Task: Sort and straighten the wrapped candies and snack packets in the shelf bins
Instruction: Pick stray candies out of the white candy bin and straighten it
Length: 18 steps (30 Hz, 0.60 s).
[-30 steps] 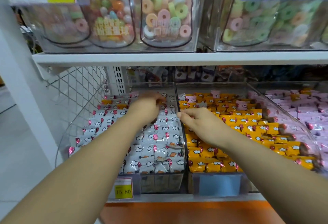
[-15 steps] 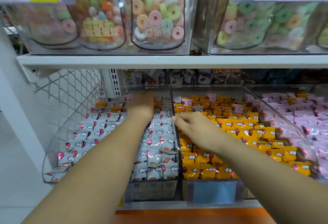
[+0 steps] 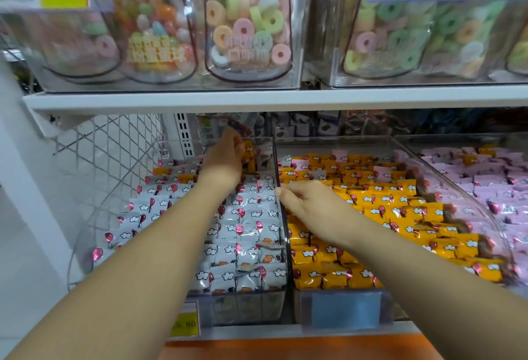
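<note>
Just right of the clear divider (image 3: 283, 225), my right hand (image 3: 311, 211) lies on the orange candies (image 3: 400, 211), fingers bent down; I cannot tell whether it grips anything. Left of the divider, the white candies (image 3: 243, 234) lie crosswise. At the divider's far end, my left hand (image 3: 225, 159) pinches an orange packet (image 3: 248, 157), long axis upright.

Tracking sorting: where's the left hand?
Head view, left of centre: the left hand is at the back of the white-packet bin, holding an orange packet.
</note>
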Available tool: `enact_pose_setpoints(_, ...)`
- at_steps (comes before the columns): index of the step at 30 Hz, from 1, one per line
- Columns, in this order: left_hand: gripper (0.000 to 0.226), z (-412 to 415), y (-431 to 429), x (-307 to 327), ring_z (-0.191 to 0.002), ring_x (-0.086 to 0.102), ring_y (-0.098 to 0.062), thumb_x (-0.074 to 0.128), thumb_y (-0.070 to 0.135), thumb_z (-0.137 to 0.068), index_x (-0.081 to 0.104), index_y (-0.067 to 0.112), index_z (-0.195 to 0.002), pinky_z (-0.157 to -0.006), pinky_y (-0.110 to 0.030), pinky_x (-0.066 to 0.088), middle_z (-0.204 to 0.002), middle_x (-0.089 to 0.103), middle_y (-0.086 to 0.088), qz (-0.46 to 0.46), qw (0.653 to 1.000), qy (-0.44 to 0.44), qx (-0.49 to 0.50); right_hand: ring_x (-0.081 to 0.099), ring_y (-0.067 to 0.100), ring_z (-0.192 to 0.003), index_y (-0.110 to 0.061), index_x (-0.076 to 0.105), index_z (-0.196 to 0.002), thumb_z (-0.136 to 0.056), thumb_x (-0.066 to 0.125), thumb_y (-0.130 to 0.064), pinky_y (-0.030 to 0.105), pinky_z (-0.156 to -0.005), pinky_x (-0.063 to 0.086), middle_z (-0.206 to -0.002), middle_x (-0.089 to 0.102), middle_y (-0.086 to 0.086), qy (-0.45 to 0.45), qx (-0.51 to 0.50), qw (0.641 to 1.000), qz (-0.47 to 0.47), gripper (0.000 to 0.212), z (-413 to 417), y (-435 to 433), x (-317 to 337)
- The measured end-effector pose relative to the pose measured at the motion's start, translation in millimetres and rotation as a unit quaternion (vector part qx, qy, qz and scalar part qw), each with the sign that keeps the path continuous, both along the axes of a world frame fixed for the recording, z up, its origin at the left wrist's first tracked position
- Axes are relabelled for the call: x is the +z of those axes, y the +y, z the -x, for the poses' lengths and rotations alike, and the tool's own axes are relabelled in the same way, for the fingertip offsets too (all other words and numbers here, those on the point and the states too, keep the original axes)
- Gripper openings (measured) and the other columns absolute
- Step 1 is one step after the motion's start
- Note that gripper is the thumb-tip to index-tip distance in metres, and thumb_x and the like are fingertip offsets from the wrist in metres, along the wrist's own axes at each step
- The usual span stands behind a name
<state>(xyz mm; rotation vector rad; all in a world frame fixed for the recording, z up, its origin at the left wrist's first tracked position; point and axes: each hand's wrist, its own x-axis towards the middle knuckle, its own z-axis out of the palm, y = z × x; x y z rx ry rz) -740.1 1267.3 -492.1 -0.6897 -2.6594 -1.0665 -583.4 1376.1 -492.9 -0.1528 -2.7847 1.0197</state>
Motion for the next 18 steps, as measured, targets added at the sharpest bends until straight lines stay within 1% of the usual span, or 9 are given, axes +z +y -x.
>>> enact_pose_setpoints(3, 0.012, -12.4, -3.2, 7.2, -0.066, 0.053, -0.022, 0.034, 0.021, -0.102, 0.043, 0.014, -0.103, -0.058, -0.039, 0.045, -0.078, 0.052, -0.003, -0.047, 0.993, 0.104, 0.040, 0.054, 0.014, -0.115, -0.015, 0.052, -0.133, -0.098, 0.035, -0.043, 0.031, -0.100, 0.042, -0.130, 0.058, 0.000, 0.003, 0.000, 1.000, -0.005, 0.048, 0.2, -0.4, 0.1)
enact_pose_setpoints(5, 0.013, -21.1, -8.1, 9.0, -0.068, 0.052, -0.022, 0.036, 0.021, -0.101, 0.045, 0.012, -0.102, -0.055, -0.037, 0.044, -0.081, 0.052, -0.003, -0.048, 0.984, 0.169, 0.035, 0.054, 0.015, -0.110, -0.013, 0.054, -0.131, -0.099, 0.035, -0.043, 0.030, -0.095, 0.042, -0.119, 0.061, 0.001, 0.002, -0.004, 1.000, -0.004, 0.047, -0.7, -2.1, -0.1)
enact_pose_setpoints(6, 0.012, -25.3, -10.2, 10.1, -0.066, 0.052, -0.022, 0.036, 0.021, -0.101, 0.045, 0.012, -0.101, -0.055, -0.036, 0.043, -0.078, 0.051, -0.001, -0.038, 0.985, 0.165, 0.023, 0.054, 0.015, -0.105, -0.012, 0.055, -0.129, -0.099, 0.035, -0.042, 0.029, -0.092, 0.042, -0.113, 0.062, 0.002, 0.001, -0.007, 1.000, -0.002, 0.047, -1.3, -3.1, 0.0)
enact_pose_setpoints(9, 0.006, -33.8, -12.0, 14.2, -0.063, 0.052, -0.019, 0.038, 0.018, -0.100, 0.043, 0.015, -0.099, -0.053, -0.032, 0.042, -0.073, 0.049, 0.001, 0.037, 0.996, 0.079, 0.003, 0.054, 0.014, -0.100, -0.012, 0.056, -0.126, -0.100, 0.035, -0.039, 0.027, -0.085, 0.041, -0.111, 0.063, 0.004, -0.001, -0.017, 1.000, 0.006, 0.044, -4.4, -7.3, 2.1)
enact_pose_setpoints(11, 0.005, -35.2, -10.3, 17.7, -0.065, 0.055, -0.018, 0.038, 0.015, -0.100, 0.043, 0.016, -0.100, -0.052, -0.029, 0.042, -0.075, 0.050, 0.001, 0.051, 0.998, 0.031, 0.003, 0.055, 0.015, -0.104, -0.013, 0.056, -0.128, -0.100, 0.035, -0.039, 0.026, -0.086, 0.040, -0.112, 0.062, 0.001, -0.005, -0.022, 1.000, 0.007, 0.043, -6.4, -9.5, 4.4)
enact_pose_setpoints(13, 0.004, -33.8, -8.1, 20.6, -0.075, 0.062, -0.022, 0.038, 0.016, -0.100, 0.042, 0.016, -0.100, -0.054, -0.029, 0.046, -0.081, 0.053, -0.001, 0.000, 1.000, -0.019, 0.013, 0.057, 0.017, -0.105, -0.013, 0.053, -0.130, -0.100, 0.036, -0.039, 0.027, -0.088, 0.042, -0.117, 0.062, 0.001, -0.006, -0.023, 1.000, 0.005, 0.044, -7.4, -10.4, 5.9)
enact_pose_setpoints(15, 0.004, -30.2, -4.7, 21.5, -0.080, 0.064, -0.025, 0.038, 0.016, -0.100, 0.042, 0.016, -0.098, -0.046, -0.022, 0.045, -0.089, 0.056, -0.006, -0.090, 0.993, -0.065, 0.023, 0.055, 0.018, -0.111, -0.014, 0.042, -0.138, -0.099, 0.038, -0.039, 0.031, -0.093, 0.043, -0.128, 0.056, 0.004, 0.002, -0.031, 1.000, 0.008, 0.046, -7.5, -10.3, 6.0)
enact_pose_setpoints(17, 0.006, -28.6, -0.5, 21.3, -0.073, 0.064, -0.022, 0.038, 0.018, -0.101, 0.042, 0.015, -0.098, -0.036, -0.015, 0.037, -0.090, 0.058, -0.009, -0.145, 0.984, -0.095, 0.036, 0.044, 0.021, -0.127, -0.021, 0.018, -0.148, -0.096, 0.044, -0.040, 0.034, -0.103, 0.038, -0.148, 0.036, 0.005, 0.020, -0.043, 0.999, 0.003, 0.061, -5.5, -9.3, 7.9)
enact_pose_setpoints(18, 0.008, -27.7, 1.6, 20.2, -0.067, 0.062, -0.018, 0.037, 0.020, -0.101, 0.042, 0.015, -0.099, -0.035, -0.014, 0.036, -0.087, 0.058, -0.007, -0.140, 0.985, -0.091, 0.039, 0.041, 0.022, -0.130, -0.027, 0.009, -0.149, -0.095, 0.048, -0.039, 0.036, -0.105, 0.037, -0.153, 0.025, 0.003, 0.030, -0.047, 0.998, -0.015, 0.068, -2.9, -8.1, 10.6)
